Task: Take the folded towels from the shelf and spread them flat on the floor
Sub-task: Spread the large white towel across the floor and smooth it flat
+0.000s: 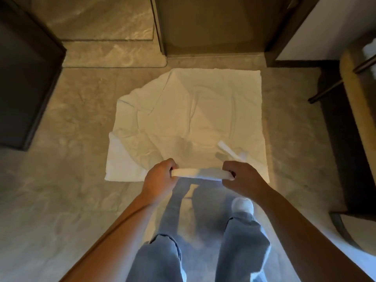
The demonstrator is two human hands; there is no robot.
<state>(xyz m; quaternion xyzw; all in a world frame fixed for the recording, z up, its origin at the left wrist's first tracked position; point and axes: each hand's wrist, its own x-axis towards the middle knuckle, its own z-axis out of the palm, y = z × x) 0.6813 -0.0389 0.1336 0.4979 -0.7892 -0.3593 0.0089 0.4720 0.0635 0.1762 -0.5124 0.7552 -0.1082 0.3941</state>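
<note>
Matt white terry-cloth towel [189, 119], creased, glossy marbled stone floor [61, 190], blue denim trousers [242, 241], dark wood door frame [159, 27]

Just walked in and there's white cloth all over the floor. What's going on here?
A person stands over a spread towel that lies wrinkled on the floor, its left side bunched rather than flat. The left hand and right hand each grip an end of a held towel, stretched between them; the rest seems to hang blurred before the legs.
</note>
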